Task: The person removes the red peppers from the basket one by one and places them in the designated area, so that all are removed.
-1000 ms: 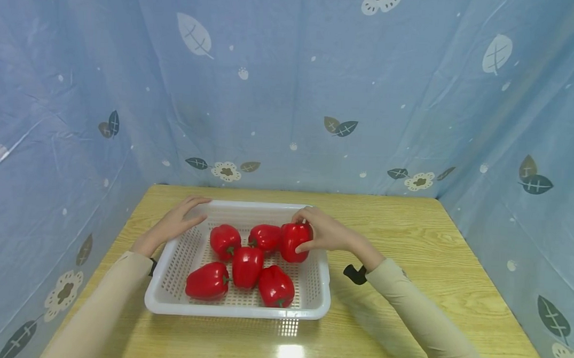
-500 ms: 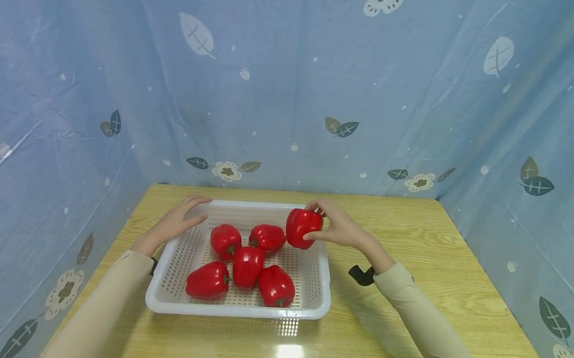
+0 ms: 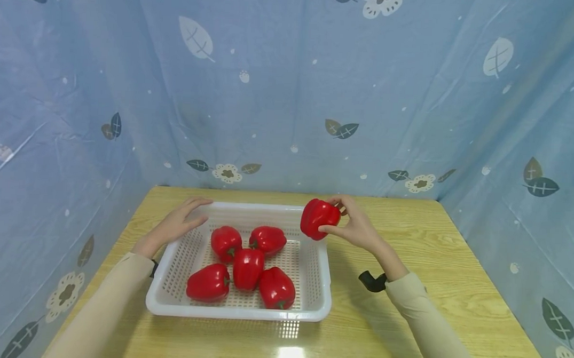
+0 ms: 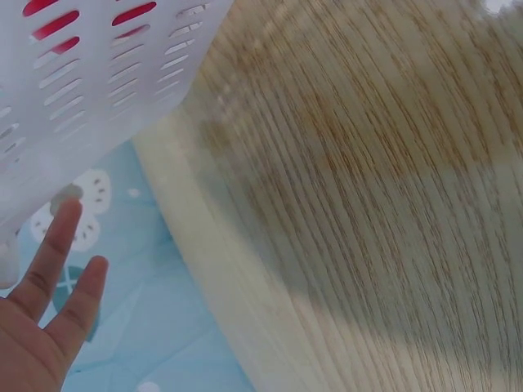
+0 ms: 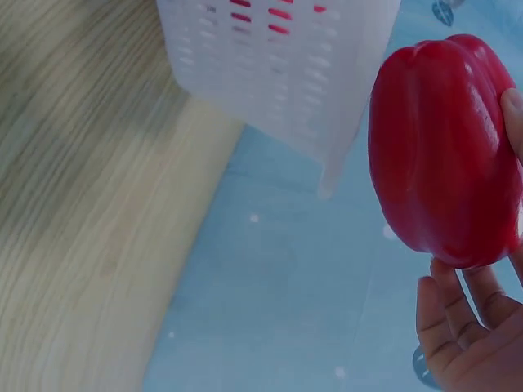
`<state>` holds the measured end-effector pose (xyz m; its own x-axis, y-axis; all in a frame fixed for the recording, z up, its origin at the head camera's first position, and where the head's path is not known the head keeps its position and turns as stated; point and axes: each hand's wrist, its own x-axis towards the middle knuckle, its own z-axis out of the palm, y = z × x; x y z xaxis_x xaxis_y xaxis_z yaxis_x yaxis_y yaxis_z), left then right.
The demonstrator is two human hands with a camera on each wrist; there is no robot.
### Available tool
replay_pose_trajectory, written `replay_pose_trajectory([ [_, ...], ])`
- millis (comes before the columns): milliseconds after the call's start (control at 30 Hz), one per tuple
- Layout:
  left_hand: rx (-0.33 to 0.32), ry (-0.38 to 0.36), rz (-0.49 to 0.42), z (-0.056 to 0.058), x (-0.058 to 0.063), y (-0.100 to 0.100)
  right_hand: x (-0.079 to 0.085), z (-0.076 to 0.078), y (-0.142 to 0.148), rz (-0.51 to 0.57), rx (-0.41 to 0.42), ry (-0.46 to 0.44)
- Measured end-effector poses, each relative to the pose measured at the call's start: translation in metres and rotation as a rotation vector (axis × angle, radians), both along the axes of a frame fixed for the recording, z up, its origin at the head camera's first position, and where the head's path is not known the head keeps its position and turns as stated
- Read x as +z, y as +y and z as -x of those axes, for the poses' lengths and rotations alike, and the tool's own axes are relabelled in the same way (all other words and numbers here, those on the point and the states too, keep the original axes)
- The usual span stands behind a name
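My right hand grips a red bell pepper between thumb and fingers, raised over the back right corner of a white plastic basket. The right wrist view shows this pepper large, beside the basket's slotted wall. On the basket's back left rim rests my left hand, thumb and fingers spread. Two of its fingers show below the basket wall in the left wrist view. Several more red bell peppers lie in the basket, one of them in the middle.
A wooden table carries the basket left of its middle and extends to the right of it. Blue patterned cloth hangs behind the table and along both sides. A black strap piece sits at the right wrist.
My right hand has lifted the bell pepper from among the others and carried it up and to the right, tilting it. The left hand stays at the rim.
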<state>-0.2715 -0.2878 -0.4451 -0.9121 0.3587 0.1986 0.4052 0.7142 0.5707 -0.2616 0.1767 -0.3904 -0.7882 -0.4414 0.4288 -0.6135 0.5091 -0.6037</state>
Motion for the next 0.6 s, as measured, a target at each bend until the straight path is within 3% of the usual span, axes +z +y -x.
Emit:
replay_pose_trajectory([
  [600,0.003,0.007,-0.015,-0.001,-0.003,0.001,-0.009,-0.002,0.046,0.068,-0.214,0.016],
])
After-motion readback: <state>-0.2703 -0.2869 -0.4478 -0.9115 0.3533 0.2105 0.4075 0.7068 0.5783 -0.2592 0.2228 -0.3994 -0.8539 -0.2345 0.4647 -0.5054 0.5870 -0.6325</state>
